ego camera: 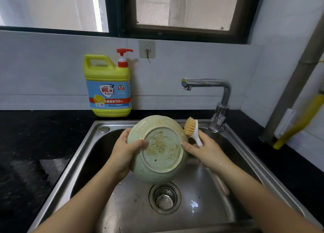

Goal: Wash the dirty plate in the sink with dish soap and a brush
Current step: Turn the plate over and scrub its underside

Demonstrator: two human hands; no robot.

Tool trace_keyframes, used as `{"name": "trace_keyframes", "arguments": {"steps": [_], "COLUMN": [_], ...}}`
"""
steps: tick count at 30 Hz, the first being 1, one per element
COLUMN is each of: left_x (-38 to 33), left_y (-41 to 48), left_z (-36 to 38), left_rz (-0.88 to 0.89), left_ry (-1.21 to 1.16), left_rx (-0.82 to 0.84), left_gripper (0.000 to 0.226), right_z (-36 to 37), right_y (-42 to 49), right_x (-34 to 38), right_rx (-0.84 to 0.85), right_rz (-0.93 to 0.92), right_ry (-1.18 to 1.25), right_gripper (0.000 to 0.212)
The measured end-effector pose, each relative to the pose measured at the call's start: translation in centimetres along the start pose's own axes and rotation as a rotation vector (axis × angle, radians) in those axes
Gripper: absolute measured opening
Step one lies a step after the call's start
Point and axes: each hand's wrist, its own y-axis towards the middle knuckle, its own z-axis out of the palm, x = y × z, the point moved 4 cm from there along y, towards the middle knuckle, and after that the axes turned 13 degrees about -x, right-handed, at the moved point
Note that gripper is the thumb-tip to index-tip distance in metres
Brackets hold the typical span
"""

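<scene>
A pale green plate (158, 171) is held tilted above the steel sink (84, 150), its underside facing me with brown grime inside the foot ring. My left hand (123, 153) grips the plate's left edge, thumb on the underside. My right hand (208, 151) holds a white-handled brush (192, 129) with tan bristles, which sit at the plate's upper right rim; its fingertips also touch the plate's right edge. The yellow dish soap bottle (108, 85) with a red pump stands on the counter behind the sink's left side.
A chrome faucet (210, 85) rises at the sink's back right, spout pointing left, with no water running. The drain strainer (164, 198) lies below the plate. Black countertop (31, 145) surrounds the sink, wet at the left. A grey pipe and yellow tube run at the right wall.
</scene>
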Motion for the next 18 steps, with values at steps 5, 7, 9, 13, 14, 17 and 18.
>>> {"name": "trace_keyframes", "arguments": {"steps": [5,7,9,13,14,17,18], "left_x": [0.1,0.0,0.0,0.4,0.5,0.8,0.9], "left_y": [-0.1,-0.2,-0.3,-1.1,-1.3,-1.9,-1.9], "left_z": [0.4,0.4,0.5,1.2,1.4,2.0,2.0], "left_rz": [-0.017,-0.005,0.011,0.025,0.038,0.077,0.085], "left_ry": [-0.055,-0.031,0.041,0.266,0.326,0.447,0.459], "left_rx": [0.044,0.081,0.135,0.286,0.325,0.399,0.393], "left_gripper": [0.053,0.059,0.068,0.064,0.057,0.042,0.041], "right_z": [0.5,0.2,-0.3,-1.1,-0.9,-0.1,0.1], "right_y": [0.0,0.2,0.4,0.2,0.0,-0.6,-0.6], "right_x": [-0.4,-0.3,-0.1,0.4,0.5,0.4,0.5], "right_rx": [0.026,0.03,0.063,0.142,0.178,0.289,0.3], "right_rz": [0.125,0.118,0.08,-0.003,-0.019,-0.041,-0.052], "right_ry": [0.293,0.335,0.378,0.339,0.302,0.225,0.213], "right_gripper": [0.048,0.049,0.054,0.063,0.067,0.077,0.078]}}
